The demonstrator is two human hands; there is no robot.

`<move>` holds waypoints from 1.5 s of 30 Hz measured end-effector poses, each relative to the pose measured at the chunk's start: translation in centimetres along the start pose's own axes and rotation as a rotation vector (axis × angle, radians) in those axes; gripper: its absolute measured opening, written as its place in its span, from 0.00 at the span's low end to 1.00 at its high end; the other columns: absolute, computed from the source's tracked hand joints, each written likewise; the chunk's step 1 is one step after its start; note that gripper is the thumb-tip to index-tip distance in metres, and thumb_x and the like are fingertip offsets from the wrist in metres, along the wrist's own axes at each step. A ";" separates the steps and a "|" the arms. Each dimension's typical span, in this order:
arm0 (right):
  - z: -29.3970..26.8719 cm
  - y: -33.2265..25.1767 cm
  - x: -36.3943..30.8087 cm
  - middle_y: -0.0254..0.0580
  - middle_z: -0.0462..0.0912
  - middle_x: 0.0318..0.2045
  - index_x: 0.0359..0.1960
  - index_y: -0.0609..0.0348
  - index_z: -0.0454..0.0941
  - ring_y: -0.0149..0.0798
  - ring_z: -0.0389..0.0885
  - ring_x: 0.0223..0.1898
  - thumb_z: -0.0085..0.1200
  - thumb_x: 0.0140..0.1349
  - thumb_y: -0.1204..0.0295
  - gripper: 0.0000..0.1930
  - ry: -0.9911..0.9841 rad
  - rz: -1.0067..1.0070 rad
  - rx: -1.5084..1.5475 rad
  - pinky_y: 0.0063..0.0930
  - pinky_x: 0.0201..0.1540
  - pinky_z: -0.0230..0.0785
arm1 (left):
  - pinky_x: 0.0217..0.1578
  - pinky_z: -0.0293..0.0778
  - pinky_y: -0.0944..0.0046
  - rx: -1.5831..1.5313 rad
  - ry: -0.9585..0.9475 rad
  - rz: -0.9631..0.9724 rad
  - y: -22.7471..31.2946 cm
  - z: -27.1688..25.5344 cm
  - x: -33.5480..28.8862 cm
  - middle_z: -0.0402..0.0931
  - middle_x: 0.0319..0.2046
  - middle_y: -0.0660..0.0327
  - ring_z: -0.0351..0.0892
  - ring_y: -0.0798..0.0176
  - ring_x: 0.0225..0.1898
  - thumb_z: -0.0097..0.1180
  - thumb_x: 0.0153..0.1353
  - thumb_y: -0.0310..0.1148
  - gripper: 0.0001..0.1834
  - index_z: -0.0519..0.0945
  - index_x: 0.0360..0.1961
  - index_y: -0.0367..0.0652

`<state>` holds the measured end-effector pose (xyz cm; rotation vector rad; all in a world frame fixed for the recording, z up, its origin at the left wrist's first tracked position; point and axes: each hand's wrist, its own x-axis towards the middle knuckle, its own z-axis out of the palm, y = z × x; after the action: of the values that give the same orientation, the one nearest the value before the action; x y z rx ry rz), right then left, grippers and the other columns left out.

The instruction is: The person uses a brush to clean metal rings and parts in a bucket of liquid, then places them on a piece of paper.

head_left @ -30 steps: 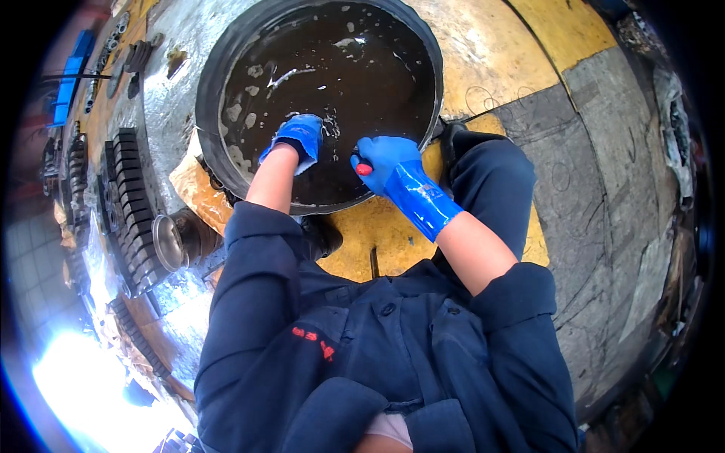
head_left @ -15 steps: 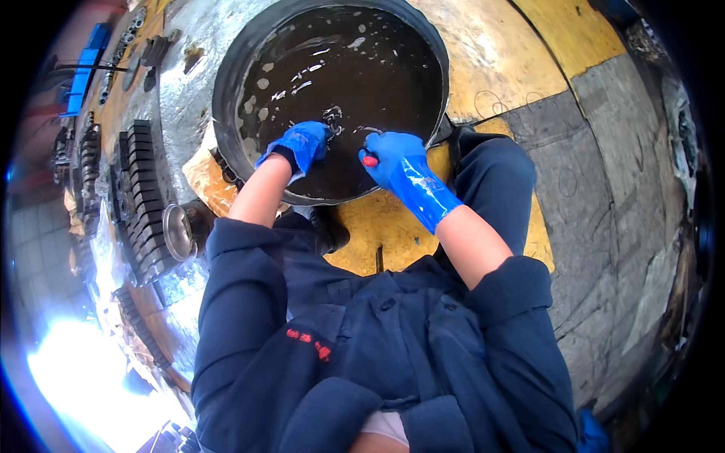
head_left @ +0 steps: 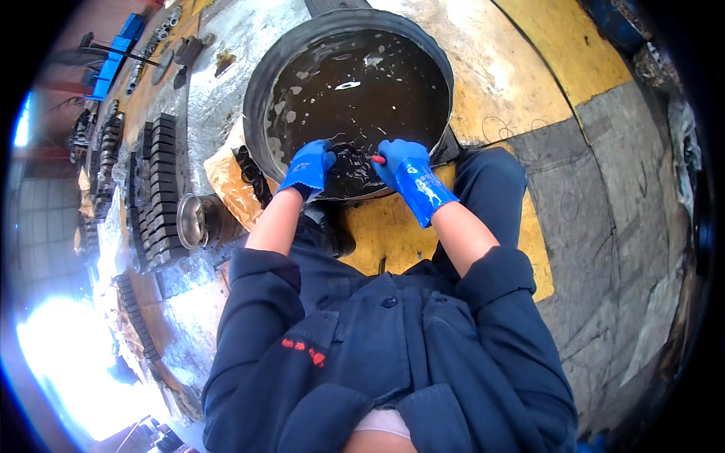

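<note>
A wide black round tub stands in front of me, holding dark brown liquid with pale foam patches. Both my hands wear blue rubber gloves and are over the tub's near side. My left hand is closed at the edge of a dark, wet part with glints on it; its exact kind cannot be made out. In my right hand is a tool with a red handle, gripped in a fist beside that part. The tool's working end is hidden.
Left of the tub, a metal cup-shaped part lies on its side near brown paper. Beyond it runs a row of dark metal blocks. Yellow boards and grey mats cover the floor at right.
My hands have shifted slightly lower in view, and the dark wet part now shows between them. The tub appears a little further right as my view turns. The red-handled tool stays in my right hand.
</note>
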<state>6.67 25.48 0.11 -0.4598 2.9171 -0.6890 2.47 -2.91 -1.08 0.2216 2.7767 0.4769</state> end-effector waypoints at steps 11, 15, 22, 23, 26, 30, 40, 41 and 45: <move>-3.6 -0.5 2.6 0.52 0.94 0.48 0.50 0.48 0.95 0.60 0.93 0.52 0.61 0.71 0.53 0.18 -0.380 0.140 0.041 0.51 0.56 0.86 | 0.53 0.82 0.58 -1.008 -0.134 -0.221 1.5 -3.6 -2.5 0.92 0.53 0.57 0.91 0.58 0.55 0.68 0.74 0.38 0.19 0.87 0.62 0.42; -8.1 -1.1 6.0 0.46 0.95 0.48 0.53 0.41 0.94 0.57 0.93 0.53 0.61 0.70 0.50 0.18 -0.243 0.190 0.087 0.49 0.56 0.86 | 0.56 0.80 0.56 -1.189 -0.148 -0.249 3.2 -4.7 -3.1 0.91 0.57 0.63 0.89 0.62 0.60 0.68 0.76 0.42 0.25 0.83 0.70 0.46; -7.2 -1.9 9.7 0.45 0.92 0.42 0.46 0.46 0.90 0.56 0.92 0.44 0.63 0.75 0.56 0.11 -0.024 -0.591 0.302 0.46 0.45 0.85 | 0.55 0.82 0.58 -1.194 -0.148 -0.259 1.4 -2.9 0.1 0.91 0.56 0.62 0.90 0.61 0.59 0.72 0.71 0.36 0.25 0.86 0.66 0.41; -6.8 -2.6 10.1 0.45 0.92 0.41 0.47 0.46 0.89 0.55 0.92 0.43 0.64 0.74 0.57 0.11 -0.063 -0.608 0.254 0.46 0.45 0.85 | 0.55 0.83 0.59 -1.164 -0.137 -0.269 1.3 -2.7 0.3 0.92 0.56 0.61 0.91 0.61 0.58 0.73 0.70 0.35 0.25 0.87 0.66 0.40; -4.8 -1.7 11.0 0.44 0.92 0.37 0.44 0.44 0.89 0.57 0.91 0.42 0.62 0.72 0.53 0.12 0.055 -0.511 0.356 0.51 0.45 0.84 | 0.58 0.85 0.58 -1.378 -0.135 -0.173 1.9 -2.3 0.7 0.91 0.56 0.57 0.91 0.60 0.56 0.71 0.71 0.31 0.25 0.86 0.67 0.38; -3.2 0.0 12.4 0.43 0.93 0.39 0.45 0.40 0.90 0.56 0.92 0.45 0.61 0.72 0.47 0.16 -0.002 -0.283 0.267 0.53 0.47 0.85 | 0.59 0.85 0.56 -1.242 -0.134 -0.299 1.8 -2.3 1.0 0.91 0.57 0.57 0.90 0.60 0.57 0.67 0.73 0.32 0.26 0.83 0.71 0.39; -4.0 -1.1 12.5 0.42 0.93 0.40 0.45 0.39 0.91 0.56 0.92 0.46 0.63 0.70 0.48 0.14 0.128 -0.481 0.597 0.50 0.48 0.85 | 0.56 0.82 0.58 -1.387 -0.039 -0.304 2.0 -2.7 0.2 0.91 0.57 0.57 0.90 0.59 0.56 0.64 0.76 0.35 0.23 0.85 0.68 0.39; -3.6 -1.5 12.6 0.42 0.92 0.39 0.43 0.40 0.90 0.55 0.92 0.44 0.65 0.70 0.53 0.11 0.090 -0.517 0.559 0.48 0.46 0.85 | 0.56 0.82 0.58 -1.442 -0.046 -0.282 2.0 -2.7 0.1 0.91 0.57 0.56 0.90 0.58 0.55 0.63 0.77 0.33 0.21 0.85 0.67 0.39; -2.4 -0.5 13.2 0.42 0.93 0.41 0.44 0.40 0.91 0.55 0.92 0.45 0.63 0.71 0.50 0.13 0.181 -0.386 0.432 0.50 0.49 0.85 | 0.51 0.82 0.64 -1.282 0.002 -0.237 2.2 -3.3 0.6 0.91 0.58 0.59 0.89 0.60 0.59 0.67 0.76 0.39 0.26 0.84 0.69 0.39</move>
<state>-6.09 21.91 1.95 -0.9543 2.7306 -1.4379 1.05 -1.69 2.46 -0.3919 1.9145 1.9517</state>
